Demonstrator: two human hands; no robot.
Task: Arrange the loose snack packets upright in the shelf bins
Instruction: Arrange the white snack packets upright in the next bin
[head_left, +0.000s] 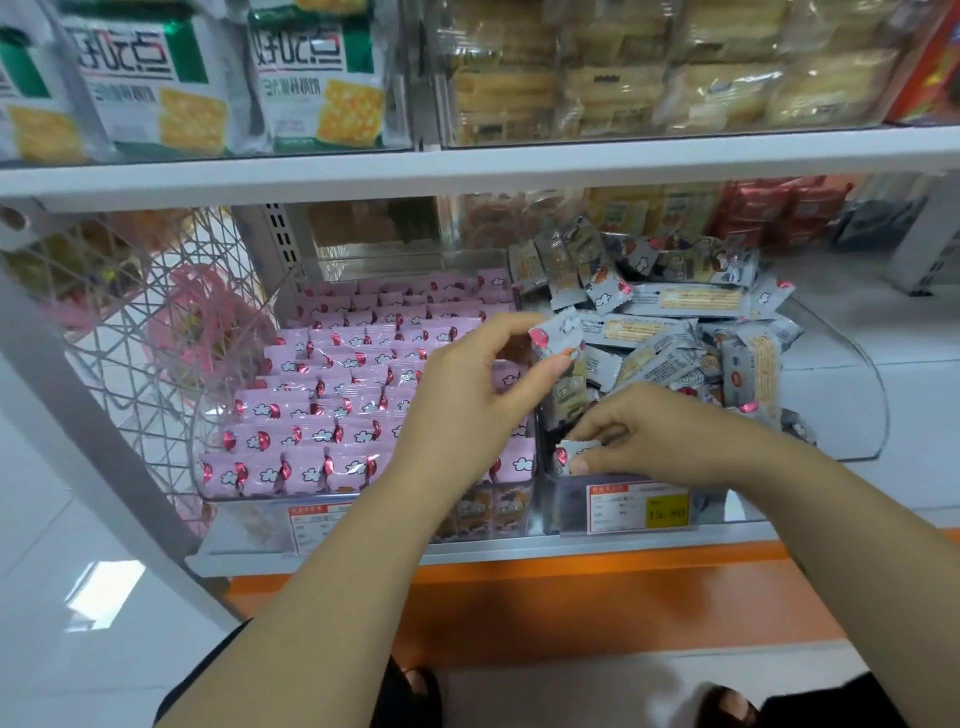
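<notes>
Two hands (462, 410) (665, 441), one grey packet (558, 335) (574, 453) in each

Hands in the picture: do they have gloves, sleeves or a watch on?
No gloves. The left hand and the right hand are bare, and so are both forearms: no long sleeves, no watch, no bracelet, no ring that shows. Some black clothing shows at the bottom edge, below the arms, but none of it covers them.
</notes>
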